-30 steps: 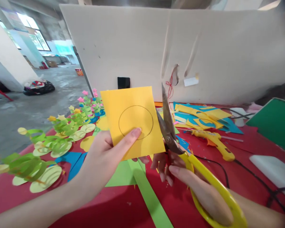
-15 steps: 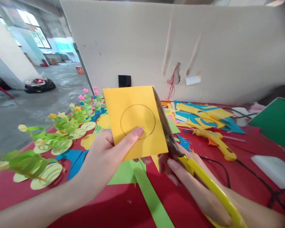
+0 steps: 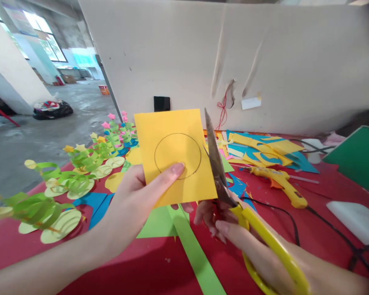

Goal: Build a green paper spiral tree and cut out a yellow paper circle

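Observation:
My left hand (image 3: pixel 147 186) pinches a yellow paper sheet (image 3: pixel 169 123), thumb on the front and fingers behind it. A circle is drawn in dark line on the sheet, and my thumb covers part of its lower edge. My right hand (image 3: pixel 252 241) grips yellow-handled scissors (image 3: pixel 217 164) by their loops. Their blades point up and stand parted at the sheet's right edge; one blade is partly hidden behind the paper. Below the sheet lie a green paper strip (image 3: pixel 193 254) and a green paper piece (image 3: pixel 156 225).
On the red table (image 3: pixel 117 270), curly green paper plants (image 3: pixel 70 176) line the left. At right are a yellow glue gun (image 3: pixel 279 182) with a black cable, paper scraps (image 3: pixel 258 147), a white block (image 3: pixel 353 221) and a green board (image 3: pixel 356 164). A white panel (image 3: pixel 172 49) rises behind.
The scissors have opened wider, and the upper blade has swung slightly right, away from the sheet's edge. My left hand and the yellow paper have hardly moved.

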`<action>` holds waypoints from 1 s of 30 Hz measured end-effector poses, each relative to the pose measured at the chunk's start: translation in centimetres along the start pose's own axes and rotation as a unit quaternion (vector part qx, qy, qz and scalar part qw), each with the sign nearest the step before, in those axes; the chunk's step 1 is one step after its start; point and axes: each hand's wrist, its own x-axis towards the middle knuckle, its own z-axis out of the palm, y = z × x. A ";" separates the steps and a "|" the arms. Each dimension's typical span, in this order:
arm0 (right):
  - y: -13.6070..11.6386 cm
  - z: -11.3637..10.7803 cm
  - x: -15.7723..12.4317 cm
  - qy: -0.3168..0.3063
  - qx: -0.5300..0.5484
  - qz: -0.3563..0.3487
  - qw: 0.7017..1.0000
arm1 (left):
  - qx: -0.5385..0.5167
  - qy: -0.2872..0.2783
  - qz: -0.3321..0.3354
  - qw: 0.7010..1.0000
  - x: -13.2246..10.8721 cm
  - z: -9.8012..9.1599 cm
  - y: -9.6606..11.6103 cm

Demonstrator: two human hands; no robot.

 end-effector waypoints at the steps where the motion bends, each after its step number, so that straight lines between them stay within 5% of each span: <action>1: 0.0 0.1 -0.1 -0.010 0.016 -0.002 1.000 | 0.003 0.010 0.002 1.000 0.0 0.0 0.1; 13: 1.7 0.0 -0.5 0.014 -0.017 -0.002 1.000 | 0.087 0.027 0.089 0.992 0.4 -0.6 0.5; 21: 1.2 0.6 -0.5 0.054 -0.038 0.038 0.997 | 0.095 0.012 0.052 0.994 0.2 -1.1 0.3; 30: -0.4 0.3 -0.1 0.041 -0.102 -0.001 0.994 | 0.056 -0.010 0.044 0.997 0.2 -0.9 0.7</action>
